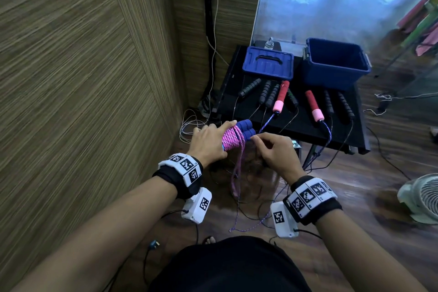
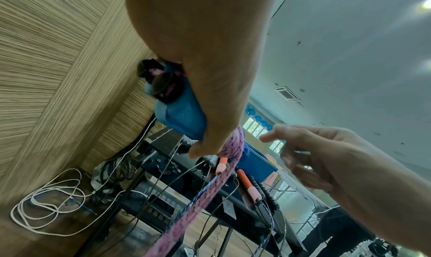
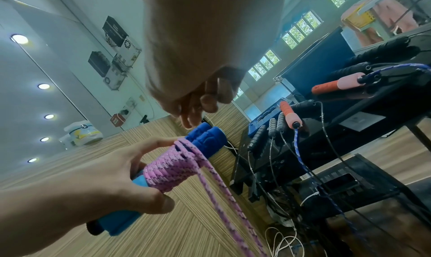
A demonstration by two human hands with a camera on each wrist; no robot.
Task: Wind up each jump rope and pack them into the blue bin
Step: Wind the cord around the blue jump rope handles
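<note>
My left hand (image 1: pixel 208 142) grips a pair of blue foam handles (image 1: pixel 246 127) with pink rope (image 1: pixel 231 137) wound tightly around them. A loose double strand of the pink rope (image 1: pixel 237 173) hangs from the bundle toward the floor. My right hand (image 1: pixel 272 149) hovers just right of the handle tips, fingers loosely curled, with no rope seen in it. The right wrist view shows the wound coil (image 3: pixel 170 167) in the left hand (image 3: pixel 93 183). The open blue bin (image 1: pixel 336 64) stands at the table's back right and looks empty.
The blue lid (image 1: pixel 267 63) lies left of the bin. On the black table (image 1: pixel 296 125) lie several black-handled ropes (image 1: pixel 250 87) and a red-and-pink-handled rope (image 1: pixel 280 96), cords dangling off the front edge. Wood wall at left, cables on the floor, a fan (image 1: pixel 422 197) at right.
</note>
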